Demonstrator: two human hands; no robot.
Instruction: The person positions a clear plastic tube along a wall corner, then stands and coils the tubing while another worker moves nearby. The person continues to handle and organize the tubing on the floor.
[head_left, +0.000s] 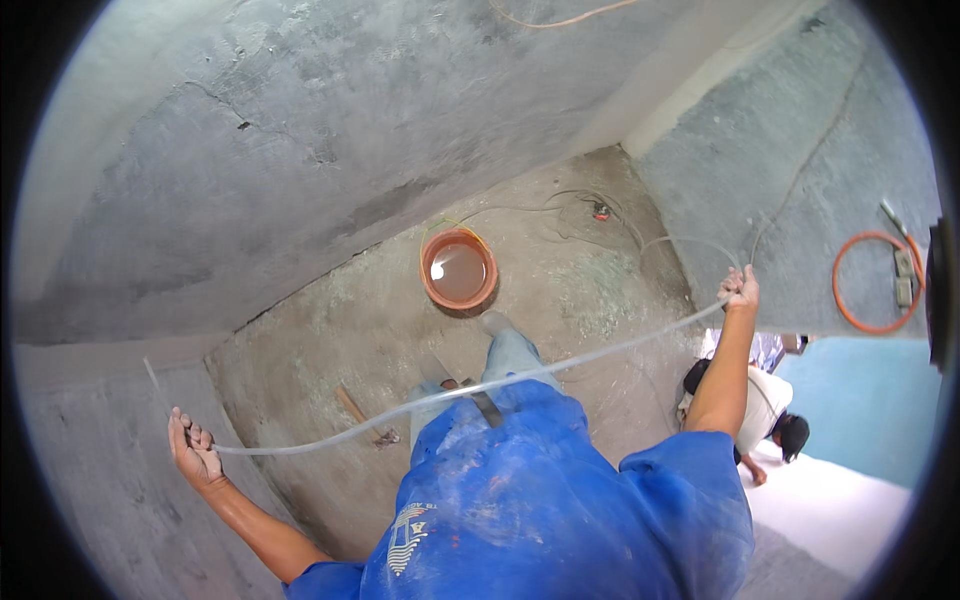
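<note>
Nearest is a dusty blue cloth shirt (540, 500). Across it, a long clear plastic tube (600, 352) sags between the left hand (195, 448) and right hand (739, 288), each closed around it, wide apart, apparently keeping it above the brown concrete floor (610, 320), where a round orange plastic bucket (464, 311) of murky water (467, 276) stands farther off.

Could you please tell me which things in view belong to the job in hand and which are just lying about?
Seemingly part of the job:
Clear tube, held in the left hand and right hand

Seemingly lying about, untouched:
Orange bucket of liquid on the floor, though its role is unclear
Wooden-handled tool on the floor
Orange hose loop by the wall
</note>
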